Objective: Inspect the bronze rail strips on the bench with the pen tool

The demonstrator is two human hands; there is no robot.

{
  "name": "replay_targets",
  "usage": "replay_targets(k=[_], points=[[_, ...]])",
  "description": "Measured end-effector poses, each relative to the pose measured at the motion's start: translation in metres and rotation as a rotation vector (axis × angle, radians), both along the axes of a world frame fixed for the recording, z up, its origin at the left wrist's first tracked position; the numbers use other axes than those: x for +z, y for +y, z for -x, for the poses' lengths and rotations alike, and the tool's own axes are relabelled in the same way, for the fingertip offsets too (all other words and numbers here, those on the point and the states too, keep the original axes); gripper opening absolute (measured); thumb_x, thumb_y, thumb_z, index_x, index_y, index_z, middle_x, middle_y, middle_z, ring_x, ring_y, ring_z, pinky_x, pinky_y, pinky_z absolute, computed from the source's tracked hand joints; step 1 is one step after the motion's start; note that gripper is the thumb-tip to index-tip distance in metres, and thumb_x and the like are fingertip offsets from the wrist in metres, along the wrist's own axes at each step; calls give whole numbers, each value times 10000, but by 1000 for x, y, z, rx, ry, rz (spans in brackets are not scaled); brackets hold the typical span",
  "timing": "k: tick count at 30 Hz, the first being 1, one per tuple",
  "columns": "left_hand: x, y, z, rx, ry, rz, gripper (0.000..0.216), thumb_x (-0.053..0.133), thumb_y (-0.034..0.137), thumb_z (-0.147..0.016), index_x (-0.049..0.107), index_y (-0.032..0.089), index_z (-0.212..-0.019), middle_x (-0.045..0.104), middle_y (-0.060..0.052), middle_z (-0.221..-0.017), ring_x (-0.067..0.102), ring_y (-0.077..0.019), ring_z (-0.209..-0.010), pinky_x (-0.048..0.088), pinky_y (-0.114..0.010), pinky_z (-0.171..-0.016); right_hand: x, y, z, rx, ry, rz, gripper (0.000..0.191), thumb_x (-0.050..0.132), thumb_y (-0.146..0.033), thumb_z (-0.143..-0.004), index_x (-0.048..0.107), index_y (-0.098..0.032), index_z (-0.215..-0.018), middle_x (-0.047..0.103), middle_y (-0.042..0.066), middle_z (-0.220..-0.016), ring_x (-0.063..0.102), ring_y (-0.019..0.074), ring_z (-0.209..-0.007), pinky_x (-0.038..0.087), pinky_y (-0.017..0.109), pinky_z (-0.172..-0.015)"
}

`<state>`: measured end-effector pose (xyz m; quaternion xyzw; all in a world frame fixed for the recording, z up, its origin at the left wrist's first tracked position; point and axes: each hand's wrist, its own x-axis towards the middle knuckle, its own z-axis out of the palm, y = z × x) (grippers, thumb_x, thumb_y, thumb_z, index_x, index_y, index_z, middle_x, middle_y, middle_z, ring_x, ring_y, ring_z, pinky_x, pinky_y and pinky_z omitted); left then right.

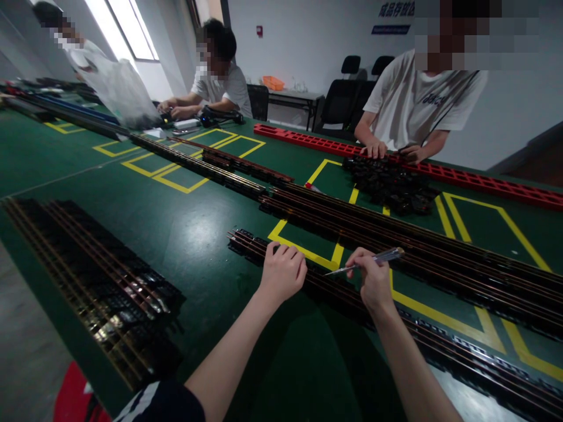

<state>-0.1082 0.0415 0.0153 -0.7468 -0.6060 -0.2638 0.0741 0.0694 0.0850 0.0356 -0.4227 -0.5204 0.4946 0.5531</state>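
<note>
My left hand (284, 271) has its fingers curled over a long black strip with copper-coloured rods (247, 242), which runs diagonally across the green table in front of me. In my right hand (373, 280) is a screwdriver (389, 254) with a clear handle. Its thin metal shaft points left, and the tip is just above or on the strip, near my left fingers; contact is unclear. Part of the strip is hidden beneath both hands. Beyond them lies a wider bundle of similar dark strips (396, 234).
More rodded strips (88, 275) lie at the left table edge. Yellow tape outlines (308, 254) mark the green table (206, 281). Across it, a person's hands (373, 149) touch a heap of black parts (391, 181) beside a red slotted rail (484, 183). Two other people are farther left.
</note>
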Motion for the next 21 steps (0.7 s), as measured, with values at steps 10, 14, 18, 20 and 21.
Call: replay_targets(k=[10,14,18,20,21], points=[[-1,-3,-14,-55,14,-3,225,448,214,-901,651,174,-813,702,-37,-869,608,-189,-835,396,-402,-853,0,1,0,0,-2,0,203,534,-224,-649,589,-187,-457,510,-15,-436,455,107,-406,371,241,-445],[-2,-1,-11,-64,30,2,222,454,217,-899,652,177,-809,698,-39,-863,608,-190,-827,405,-391,-817,-1,1,0,-6,6,13,201,535,-220,-645,578,-189,-451,504,-14,-422,445,106,-399,360,242,-436],[-2,-1,-10,-65,35,-7,226,449,206,-896,654,181,-802,698,-42,-858,609,-188,-820,406,-381,-800,-1,1,1,-6,8,8,201,534,-223,-645,576,-189,-451,509,-13,-423,446,107,-398,360,242,-436],[-2,-1,-10,-70,40,-12,237,441,209,-899,651,181,-793,698,-43,-850,607,-188,-809,407,-379,-789,-1,1,2,-4,13,0,202,534,-227,-644,575,-192,-449,505,-15,-419,445,108,-396,363,243,-438],[-2,-1,-9,-73,43,-15,244,436,211,-901,650,180,-788,697,-42,-846,604,-188,-804,407,-379,-782,-1,1,2,-2,14,-3,202,534,-227,-643,575,-193,-448,503,-16,-417,445,108,-395,363,243,-437]])
